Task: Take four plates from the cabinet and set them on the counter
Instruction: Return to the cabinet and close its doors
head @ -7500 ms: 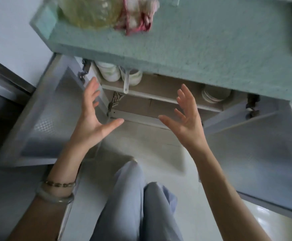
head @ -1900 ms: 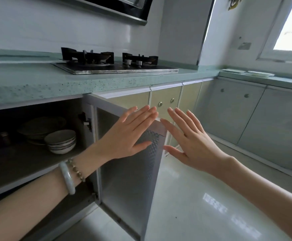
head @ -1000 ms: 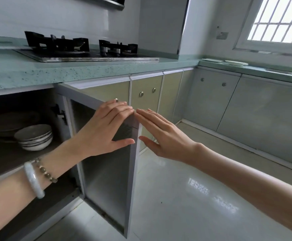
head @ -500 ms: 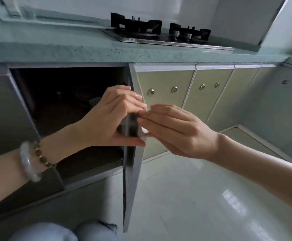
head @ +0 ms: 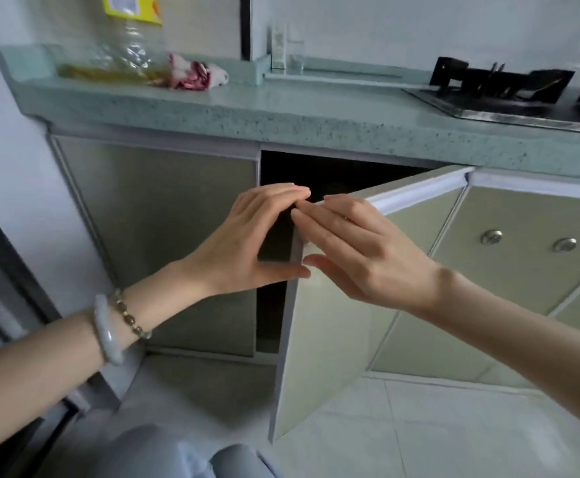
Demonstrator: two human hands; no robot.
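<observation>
No plates show in this view; the inside of the cabinet (head: 302, 174) is a dark gap. Its right door (head: 333, 332), pale green with a white top rail, stands partly open toward me. My left hand (head: 247, 243) spans the door's free edge, fingertips at the top corner and thumb lower on the edge. On the door's front face near that corner lies my right hand (head: 361, 250), fingers fairly straight, thumb by the edge. The speckled green counter (head: 316, 112) runs above the cabinet.
The cabinet's left door (head: 178, 243) is closed. A clear oil bottle (head: 126, 43) and a red-and-white cloth (head: 195, 75) lie at the counter's left end, a gas stove (head: 502, 88) at the right. More closed doors with knobs (head: 492, 238) follow. My knees (head: 178, 457) are below.
The right door has swung from wide open to a narrow gap with both hands on its edge. The view turned left, and the bowls and plates inside dropped out of sight.
</observation>
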